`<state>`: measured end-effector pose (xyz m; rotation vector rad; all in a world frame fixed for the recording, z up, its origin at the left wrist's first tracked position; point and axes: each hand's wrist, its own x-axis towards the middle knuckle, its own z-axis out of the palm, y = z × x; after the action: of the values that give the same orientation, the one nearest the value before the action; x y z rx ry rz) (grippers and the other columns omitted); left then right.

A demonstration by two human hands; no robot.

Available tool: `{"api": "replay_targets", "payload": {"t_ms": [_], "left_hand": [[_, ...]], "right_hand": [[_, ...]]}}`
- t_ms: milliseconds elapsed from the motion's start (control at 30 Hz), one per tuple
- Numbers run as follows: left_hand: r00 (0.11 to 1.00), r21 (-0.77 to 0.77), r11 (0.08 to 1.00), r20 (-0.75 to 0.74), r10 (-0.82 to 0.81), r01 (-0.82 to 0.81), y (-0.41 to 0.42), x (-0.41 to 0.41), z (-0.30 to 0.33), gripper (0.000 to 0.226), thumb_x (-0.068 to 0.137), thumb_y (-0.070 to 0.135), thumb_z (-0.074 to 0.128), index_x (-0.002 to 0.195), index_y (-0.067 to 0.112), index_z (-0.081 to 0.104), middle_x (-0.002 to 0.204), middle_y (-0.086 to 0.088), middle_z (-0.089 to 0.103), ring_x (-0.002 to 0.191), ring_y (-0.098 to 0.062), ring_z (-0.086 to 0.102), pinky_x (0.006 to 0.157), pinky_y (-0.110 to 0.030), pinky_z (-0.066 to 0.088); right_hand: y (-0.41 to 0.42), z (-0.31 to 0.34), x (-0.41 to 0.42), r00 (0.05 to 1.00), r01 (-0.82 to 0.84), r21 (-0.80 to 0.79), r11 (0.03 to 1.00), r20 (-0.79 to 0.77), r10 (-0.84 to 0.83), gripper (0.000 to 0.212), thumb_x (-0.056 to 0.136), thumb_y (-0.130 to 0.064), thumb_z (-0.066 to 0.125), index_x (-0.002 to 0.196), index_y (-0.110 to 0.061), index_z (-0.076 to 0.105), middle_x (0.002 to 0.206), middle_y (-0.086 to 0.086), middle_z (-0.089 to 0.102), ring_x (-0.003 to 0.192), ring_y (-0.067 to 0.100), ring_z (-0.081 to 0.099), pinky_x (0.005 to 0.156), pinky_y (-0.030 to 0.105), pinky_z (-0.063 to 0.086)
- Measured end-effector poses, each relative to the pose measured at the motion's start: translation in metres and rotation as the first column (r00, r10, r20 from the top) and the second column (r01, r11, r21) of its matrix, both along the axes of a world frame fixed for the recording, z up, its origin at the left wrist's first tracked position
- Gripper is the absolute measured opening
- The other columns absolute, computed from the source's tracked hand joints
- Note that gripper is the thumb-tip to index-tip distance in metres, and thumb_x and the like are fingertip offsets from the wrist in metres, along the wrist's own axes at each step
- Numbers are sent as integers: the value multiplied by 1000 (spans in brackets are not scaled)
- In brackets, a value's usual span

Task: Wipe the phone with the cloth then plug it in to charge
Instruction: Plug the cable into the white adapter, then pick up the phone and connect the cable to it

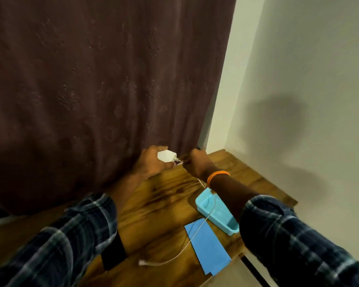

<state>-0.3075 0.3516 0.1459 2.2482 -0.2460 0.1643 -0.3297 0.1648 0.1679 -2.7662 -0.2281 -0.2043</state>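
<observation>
Both arms reach forward in plaid sleeves toward the white charger [166,156]. The left hand [153,160] curls around the charger, gripping it. The right hand [195,162], just right of the charger, pinches something small at its plug end, fingers curled.

A dark maroon fabric curtain with a faint embossed floral pattern [104,79] covers the left and centre of the view, hanging down behind a brown wood-grain tabletop [160,206]. A plain off-white painted wall [309,59] stands to the right, meeting the curtain at a corner. Soft dark shadows fall on this wall. Lighting is dim and warm.
</observation>
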Motion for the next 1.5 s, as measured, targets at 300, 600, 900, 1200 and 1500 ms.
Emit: {"api": "replay_targets", "payload": {"t_ms": [300,600,900,1200,1500], "left_hand": [[983,81,997,-184,23,-8,21,8,-154,75,61,42,93,127,19,68,131,-5,68,123,-24,61,105,-32,44],[953,140,990,-303,15,29,34,27,-234,81,67,47,87,139,24,58,140,-3,58,132,-24,50,109,-41,41],[951,178,980,-308,-35,93,42,33,-265,65,77,32,84,136,15,61,144,-8,56,141,-24,43,116,-28,22],[925,271,940,-368,-96,205,65,21,-259,94,80,46,80,156,23,31,168,-5,16,155,-25,13,125,-41,13],[918,472,864,-395,32,173,133,-10,-237,94,74,54,80,153,32,35,160,-8,34,149,-29,28,121,-40,25]], "right_hand": [[29,-161,18,985,-101,-75,992,-147,89,24,87,-14,57,104,-17,73,102,13,75,97,38,68,78,37,50],[42,-243,34,971,-87,-71,994,-230,69,26,90,-15,54,109,-14,71,104,17,73,97,40,66,77,39,50],[53,-274,37,932,-81,2,997,-356,76,25,93,-12,50,103,-6,71,103,17,73,96,35,66,79,36,47],[58,-268,18,947,-87,-68,994,-316,61,34,93,-17,56,127,-13,59,131,13,54,121,33,53,102,42,48],[91,-248,-30,817,-296,64,953,-499,287,31,87,-35,67,104,-10,73,115,12,71,111,29,63,97,34,49]]}}
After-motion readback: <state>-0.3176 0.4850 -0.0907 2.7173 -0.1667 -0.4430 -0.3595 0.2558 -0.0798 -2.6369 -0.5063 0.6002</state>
